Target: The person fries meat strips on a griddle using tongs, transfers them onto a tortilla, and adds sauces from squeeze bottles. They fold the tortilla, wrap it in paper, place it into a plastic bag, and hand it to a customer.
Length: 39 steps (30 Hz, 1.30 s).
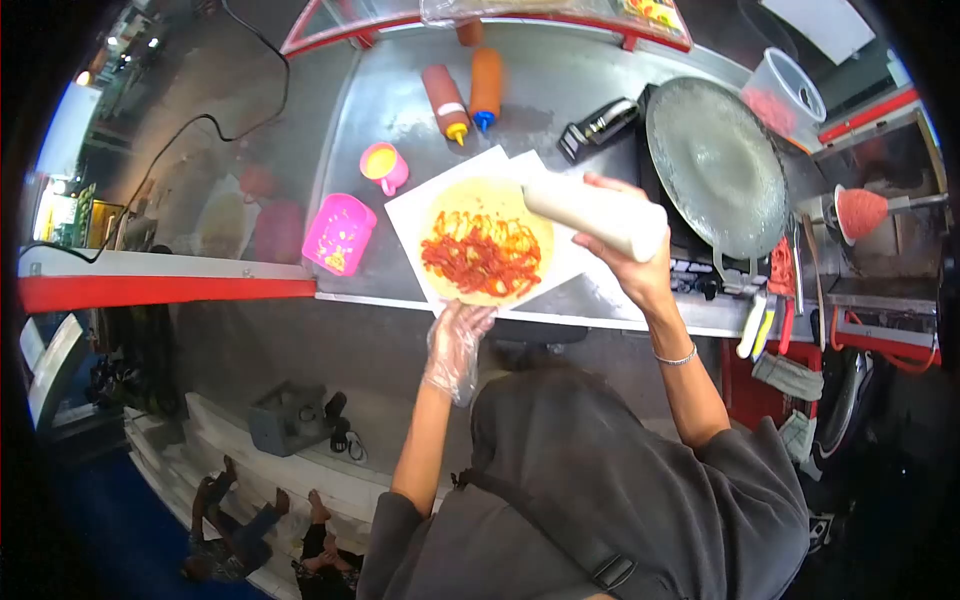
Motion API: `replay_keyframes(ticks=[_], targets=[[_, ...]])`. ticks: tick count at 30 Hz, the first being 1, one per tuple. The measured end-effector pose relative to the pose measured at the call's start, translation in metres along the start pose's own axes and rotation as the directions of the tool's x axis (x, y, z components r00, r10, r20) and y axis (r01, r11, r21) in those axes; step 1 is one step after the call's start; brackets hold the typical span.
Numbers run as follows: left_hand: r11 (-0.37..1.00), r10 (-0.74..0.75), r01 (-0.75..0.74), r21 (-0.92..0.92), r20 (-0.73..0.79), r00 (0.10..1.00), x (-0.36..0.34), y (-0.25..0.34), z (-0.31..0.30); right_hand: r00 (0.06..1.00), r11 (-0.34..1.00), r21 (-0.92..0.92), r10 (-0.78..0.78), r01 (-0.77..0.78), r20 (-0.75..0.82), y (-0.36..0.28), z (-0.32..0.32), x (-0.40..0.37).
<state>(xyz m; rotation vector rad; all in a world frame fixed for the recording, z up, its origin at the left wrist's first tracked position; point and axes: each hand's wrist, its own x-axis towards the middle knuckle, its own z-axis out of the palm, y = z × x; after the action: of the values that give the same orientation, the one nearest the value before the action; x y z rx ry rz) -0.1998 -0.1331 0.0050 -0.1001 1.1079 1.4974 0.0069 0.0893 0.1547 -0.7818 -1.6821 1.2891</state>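
Note:
A round flatbread (452,205) lies on sheets of white paper (408,212), topped with a heap of red, sauce-coated strips (482,262). At its near edge is my left hand (460,325), in a clear plastic glove, its fingers bent against the flatbread's rim. My bare right hand (640,270) is wrapped round a white squeeze bottle (595,212). The bottle is tilted nearly level, its tip end toward the right side of the flatbread. Whether anything flows from it I cannot make out.
A pink cup (386,168) and pink tray (340,232) stand left. Two sauce bottles (445,100) (486,85) lie behind. A black-handled tool (600,130) lies beside the large round pan (718,165) on the burner. Utensil handles (757,325) stick out at the right edge.

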Motion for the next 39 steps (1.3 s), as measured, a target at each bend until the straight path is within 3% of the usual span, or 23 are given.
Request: replay_keyframes(ticks=[2,5,7,10,13,15,17,19,21,23,25,26,27,30,31,33,34,39], targets=[[1.0,0.001,0.0,-0.017,0.032,0.999,-0.002,0.005,0.004,0.987,0.992,-0.021,0.127,-0.126,0.097,0.026,-0.018,-0.031],[0.999,0.003,-0.002,-0.038,0.038,0.999,-0.008,0.009,0.008,0.97,0.969,-0.025,0.244,-0.244,0.004,0.043,-0.035,-0.042],[1.0,0.007,-0.006,-0.028,0.056,0.998,-0.007,0.009,0.007,0.962,0.964,0.063,0.263,-0.259,-0.065,0.048,-0.035,-0.048],[0.999,-0.01,0.011,-0.047,0.031,0.999,-0.004,0.009,0.009,0.965,0.97,0.02,0.24,-0.243,0.111,0.041,-0.034,-0.065],[1.0,0.003,-0.003,-0.025,-0.008,1.0,-0.007,0.007,0.008,0.945,0.94,0.099,0.328,-0.326,-0.009,0.043,-0.035,-0.056],[0.998,-0.013,0.017,-0.058,0.077,0.997,-0.006,0.011,0.004,0.947,0.947,0.131,0.306,-0.293,-0.095,0.046,-0.034,-0.059],[0.999,-0.028,0.031,-0.034,0.088,0.996,0.001,0.013,-0.004,0.963,0.957,-0.13,0.266,-0.261,0.03,0.044,-0.034,-0.075],[0.998,-0.064,0.065,-0.013,0.09,0.994,0.0,0.016,-0.004,0.96,0.961,-0.057,0.273,-0.27,0.064,0.037,-0.027,-0.081],[0.997,-0.048,0.043,0.071,0.071,0.996,-0.003,0.019,-0.007,0.93,0.931,0.133,0.353,-0.339,-0.103,0.039,-0.026,-0.073],[0.993,-0.054,0.046,0.108,0.068,0.996,-0.007,0.02,-0.007,0.928,0.946,0.196,0.299,-0.258,-0.221,0.044,-0.023,-0.069],[0.988,-0.051,0.04,0.147,0.074,0.996,-0.004,0.029,-0.011,0.968,0.964,-0.109,0.236,-0.244,-0.082,0.036,-0.019,-0.082],[0.987,-0.069,0.059,0.147,0.063,0.996,-0.002,0.03,-0.015,0.959,0.96,0.046,0.278,-0.276,-0.046,0.029,-0.01,-0.089],[0.986,-0.09,0.082,0.145,0.052,0.995,-0.002,0.031,-0.018,0.959,0.96,0.037,0.28,-0.278,-0.051,0.027,-0.008,-0.087],[0.988,-0.083,0.071,0.139,0.081,0.993,0.001,0.037,-0.029,0.895,0.925,0.207,0.365,-0.318,-0.256,0.022,-0.002,-0.066],[0.986,-0.073,0.058,0.155,0.09,0.993,0.002,0.043,-0.03,0.89,0.928,0.179,0.365,-0.326,-0.274,0.023,-0.003,-0.065],[0.986,-0.094,0.083,0.143,0.068,0.993,0.006,0.051,-0.035,0.967,0.962,-0.125,0.23,-0.243,-0.109,0.015,0.0,-0.075],[0.986,-0.092,0.077,0.148,0.098,0.991,0.007,0.053,-0.039,0.968,0.971,0.025,0.239,-0.237,-0.082,0.013,0.01,-0.082],[0.982,-0.109,0.075,0.176,0.187,0.976,0.018,0.053,-0.063,0.905,0.944,0.118,0.33,-0.309,-0.269,0.017,0.021,-0.058]])
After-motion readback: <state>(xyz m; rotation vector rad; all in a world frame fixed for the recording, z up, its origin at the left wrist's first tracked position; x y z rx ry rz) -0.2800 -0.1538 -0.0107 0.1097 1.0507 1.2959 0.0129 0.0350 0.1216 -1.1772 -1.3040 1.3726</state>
